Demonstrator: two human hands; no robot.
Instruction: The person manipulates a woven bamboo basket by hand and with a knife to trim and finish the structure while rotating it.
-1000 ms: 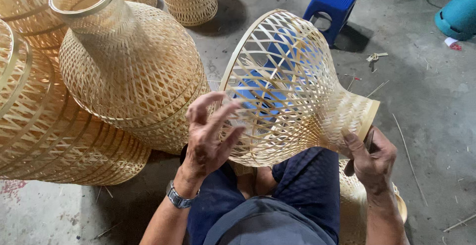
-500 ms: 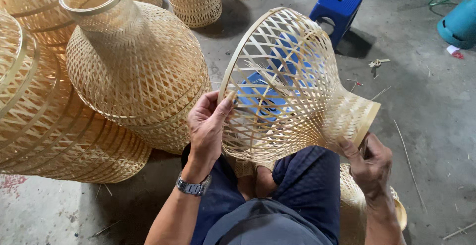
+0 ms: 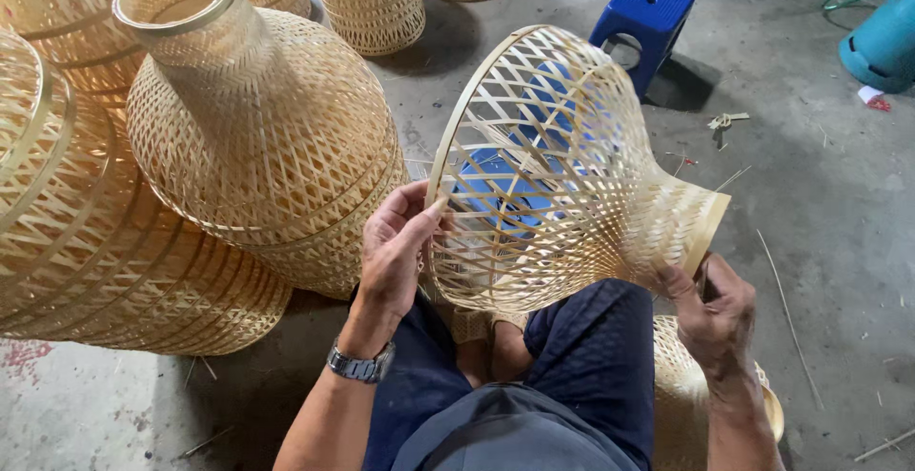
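Bamboo lampshade [image 3: 562, 175] on its side across the lap, over dark-trousered knees [image 3: 591, 357]. Long axis roughly left-to-right, tilted a bit: wide open rim toward the left, narrow neck toward the right and slightly lower. Left hand [image 3: 396, 247] at the near-left edge of the wide rim, fingers curled over the hoop, thumb along it; pinching the rim, not spread. Metal wristwatch [image 3: 360, 366] on that wrist. Right hand [image 3: 715, 309] just under the neck end, fingers closed; touching or nearly touching the neck collar, can't tell whether gripping it or something small inside the fist. Each hand nearest its own end: left owns the rim, right owns the neck. Another woven piece [image 3: 696, 385] partly hidden below the right forearm. Further left, stacked finished shades [image 3: 257, 137], necks up, close beside the left knee but apart from the held one. Beyond, blue plastic stool [image 3: 648, 18] on the concrete floor [image 3: 820, 185], loose bamboo strips [image 3: 786, 314] scattered to the right, teal container [image 3: 886, 42] at far right.
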